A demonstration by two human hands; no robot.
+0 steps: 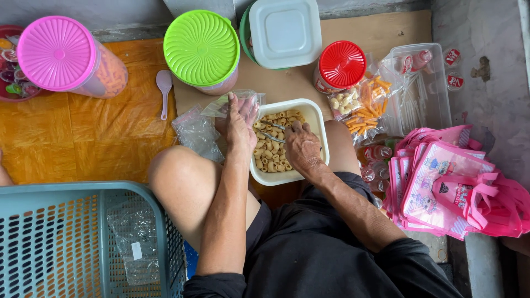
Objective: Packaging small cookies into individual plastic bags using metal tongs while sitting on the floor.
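Note:
A white square tub (316, 122) of beige tube-shaped snacks (270, 152) rests between my knees. My left hand (236, 124) holds a small clear plastic bag (234, 103) open at the tub's left rim. My right hand (301, 146) grips a metal spoon (271, 136) that lies across the snacks, its bowl pointing toward the bag.
Around the tub stand jars with pink (56, 53), green (201, 47) and red (342, 64) lids, and a white-lidded container (285, 32). Filled snack bags (361, 105), a clear box (422, 88), pink gift bags (452, 182), spare plastic bags (197, 132), a lilac spoon (164, 88) and a teal basket (83, 237) lie about.

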